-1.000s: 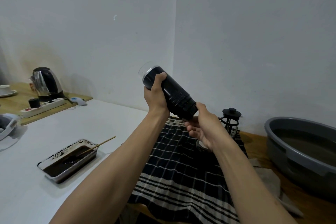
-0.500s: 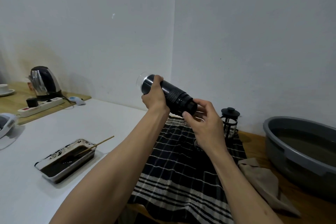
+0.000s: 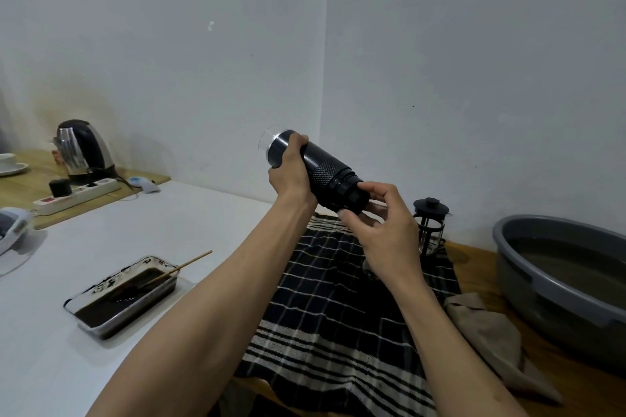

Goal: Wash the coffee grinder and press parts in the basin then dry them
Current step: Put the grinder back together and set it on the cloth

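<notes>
I hold a black cylindrical coffee grinder [image 3: 323, 169] tilted in the air above a black-and-white checked cloth [image 3: 332, 311]. My left hand [image 3: 289, 176] grips its upper body near the clear lid end. My right hand [image 3: 379, 230] curls round its lower end, thumb and fingers on the black bottom piece. A small black French press [image 3: 429, 227] stands upright on the cloth behind my right hand. The grey basin [image 3: 528, 288] of murky water sits at the far right.
A beige rag [image 3: 487, 325] lies between cloth and basin. A metal tray [image 3: 84, 325] of dark liquid with a wooden stick sits on the white table at left. A kettle [image 3: 83, 149], a power strip [image 3: 76, 195] and a cup stand along the back left wall.
The grinder has tipped from steep to nearly level and dropped a little. My right hand moved from under its lower end to grip that end with its fingers.
</notes>
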`<state>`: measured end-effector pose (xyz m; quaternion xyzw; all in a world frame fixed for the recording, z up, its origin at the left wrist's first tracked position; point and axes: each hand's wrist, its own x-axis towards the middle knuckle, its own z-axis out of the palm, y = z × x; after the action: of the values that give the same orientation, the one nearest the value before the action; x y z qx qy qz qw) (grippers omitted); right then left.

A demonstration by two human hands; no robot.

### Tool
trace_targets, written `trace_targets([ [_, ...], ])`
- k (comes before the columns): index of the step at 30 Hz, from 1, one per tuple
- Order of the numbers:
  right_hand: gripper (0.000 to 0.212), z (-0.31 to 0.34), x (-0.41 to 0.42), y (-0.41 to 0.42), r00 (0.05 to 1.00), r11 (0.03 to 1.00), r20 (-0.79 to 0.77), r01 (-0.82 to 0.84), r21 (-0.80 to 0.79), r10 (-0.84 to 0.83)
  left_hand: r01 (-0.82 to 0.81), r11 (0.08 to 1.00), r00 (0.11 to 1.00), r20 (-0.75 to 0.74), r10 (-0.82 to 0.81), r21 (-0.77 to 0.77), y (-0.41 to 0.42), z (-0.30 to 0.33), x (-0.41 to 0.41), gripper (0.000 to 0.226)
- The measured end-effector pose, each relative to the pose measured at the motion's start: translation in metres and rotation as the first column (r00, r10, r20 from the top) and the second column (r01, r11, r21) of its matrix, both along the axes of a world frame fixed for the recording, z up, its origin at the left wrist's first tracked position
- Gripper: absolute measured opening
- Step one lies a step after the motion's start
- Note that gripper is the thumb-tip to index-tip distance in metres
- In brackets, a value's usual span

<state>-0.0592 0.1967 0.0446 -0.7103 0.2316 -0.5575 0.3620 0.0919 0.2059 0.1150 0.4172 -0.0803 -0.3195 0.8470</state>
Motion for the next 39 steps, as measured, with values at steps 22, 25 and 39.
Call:
trace_targets([
  [22,0.042,-0.012,-0.001,0.0,0.998,0.999,-0.057,-0.034,0.035,0.036,-0.1,0.993,0.994,0.038,0.098,0.058,0.0,0.0,-0.001,0.066],
  [25,0.036,-0.011,0.0,0.0,0.999,0.998,0.02,-0.034,0.057,0.033,-0.076,0.995,0.997,0.019,0.075,0.062,0.0,0.0,0.0,0.064],
  [39,0.054,0.009,0.009,0.009,0.995,0.843,0.07,-0.1,0.528,0.075,-0.006,1.0,1.0,-0.005,0.006,-0.03,-0.008,-0.01,-0.003,0.059],
])
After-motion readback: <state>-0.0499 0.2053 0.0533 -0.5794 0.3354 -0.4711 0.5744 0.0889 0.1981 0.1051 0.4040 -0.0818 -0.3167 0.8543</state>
